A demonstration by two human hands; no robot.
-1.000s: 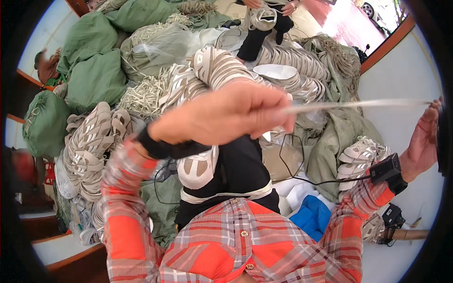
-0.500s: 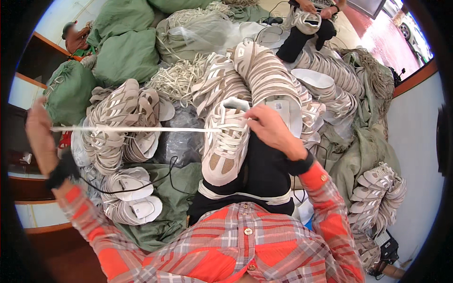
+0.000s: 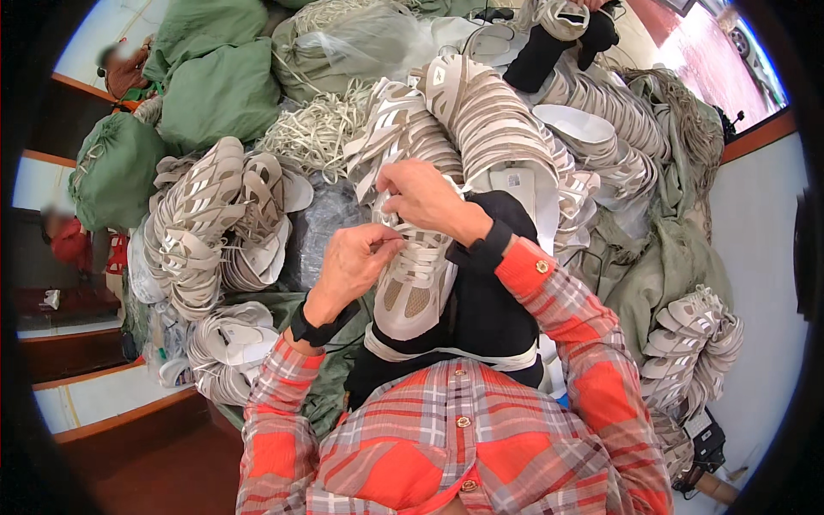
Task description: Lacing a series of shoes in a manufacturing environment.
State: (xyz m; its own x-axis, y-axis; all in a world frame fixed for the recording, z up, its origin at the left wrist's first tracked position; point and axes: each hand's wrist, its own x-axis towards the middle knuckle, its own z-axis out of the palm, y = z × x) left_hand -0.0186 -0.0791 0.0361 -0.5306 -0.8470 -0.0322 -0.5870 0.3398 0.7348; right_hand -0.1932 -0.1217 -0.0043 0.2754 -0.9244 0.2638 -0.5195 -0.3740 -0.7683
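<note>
A beige and white sneaker upper (image 3: 414, 300) rests on my black-trousered lap with its toe toward me. Cream shoelace (image 3: 421, 257) crosses its front in rows. At the shoe's left edge, the thumb and forefinger of my left hand (image 3: 348, 266) are pinched on the lace. My right hand (image 3: 432, 202) is bent over the ankle opening, covering much of it. Its fingertips are curled together at the upper eyelets, and what they grip is hidden.
Nested stacks of similar uppers lie ahead (image 3: 489, 120), on the left (image 3: 202, 215) and on the right (image 3: 687, 352). Loose laces (image 3: 318, 129) are heaped beyond, near green sacks (image 3: 219, 99). Another person's hand holds a shoe (image 3: 562, 19) at the far right. A person in red (image 3: 70, 243) is at far left.
My left hand has come in from the far left, where it held the lace stretched out, to the shoe's side. The right hand has shifted left over the shoe's opening.
</note>
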